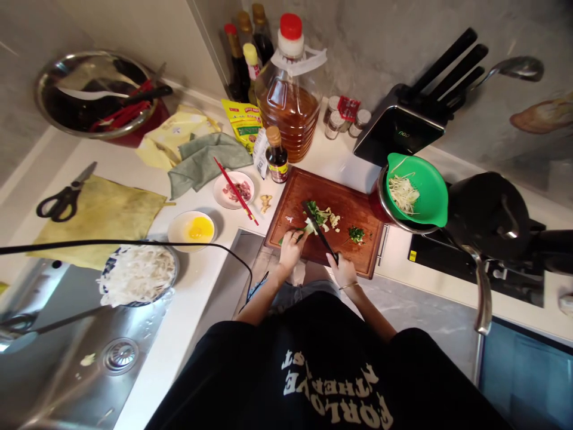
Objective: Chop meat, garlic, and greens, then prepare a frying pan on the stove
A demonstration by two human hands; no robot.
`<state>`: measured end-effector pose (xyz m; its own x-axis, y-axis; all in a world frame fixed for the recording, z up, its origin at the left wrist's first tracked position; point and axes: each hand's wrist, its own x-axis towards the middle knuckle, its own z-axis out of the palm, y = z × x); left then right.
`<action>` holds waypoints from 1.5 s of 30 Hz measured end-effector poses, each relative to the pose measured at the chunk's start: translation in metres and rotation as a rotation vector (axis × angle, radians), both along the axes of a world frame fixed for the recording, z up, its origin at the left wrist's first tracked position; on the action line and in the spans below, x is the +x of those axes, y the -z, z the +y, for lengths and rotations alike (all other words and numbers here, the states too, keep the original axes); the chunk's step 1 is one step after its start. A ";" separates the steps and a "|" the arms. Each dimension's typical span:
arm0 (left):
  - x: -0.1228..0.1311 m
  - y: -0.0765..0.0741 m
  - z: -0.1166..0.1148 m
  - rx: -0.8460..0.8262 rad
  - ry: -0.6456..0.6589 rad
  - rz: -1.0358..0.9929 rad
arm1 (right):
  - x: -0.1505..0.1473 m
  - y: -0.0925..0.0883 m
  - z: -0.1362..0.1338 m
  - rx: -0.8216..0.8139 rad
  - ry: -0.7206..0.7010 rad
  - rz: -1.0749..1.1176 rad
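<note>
My right hand is closed round the handle of a black kitchen knife over the wooden cutting board. The blade slants away from me to the left. On the board's near left side, my left hand is closed on a leafy green vegetable with a pale stem, right beside the blade. Chopped green pieces lie at the blade's far end, with pale chopped bits to their right. A small heap of finely chopped greens rests farther right.
Left of the board are ginger, a meat dish with red chopsticks across it, and an egg bowl. A green colander and a black pan stand right. A black cable crosses the left side.
</note>
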<state>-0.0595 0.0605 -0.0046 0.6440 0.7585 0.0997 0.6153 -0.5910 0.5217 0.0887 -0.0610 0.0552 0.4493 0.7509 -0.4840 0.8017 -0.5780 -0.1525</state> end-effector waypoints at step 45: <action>-0.006 0.003 0.004 0.163 0.035 -0.011 | -0.006 0.001 0.017 -0.056 -0.009 -0.008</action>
<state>-0.0651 0.0643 -0.0079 0.6677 0.7091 0.2265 0.5880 -0.6890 0.4237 0.0828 -0.0437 0.0546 0.4467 0.7265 -0.5222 0.8078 -0.5784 -0.1136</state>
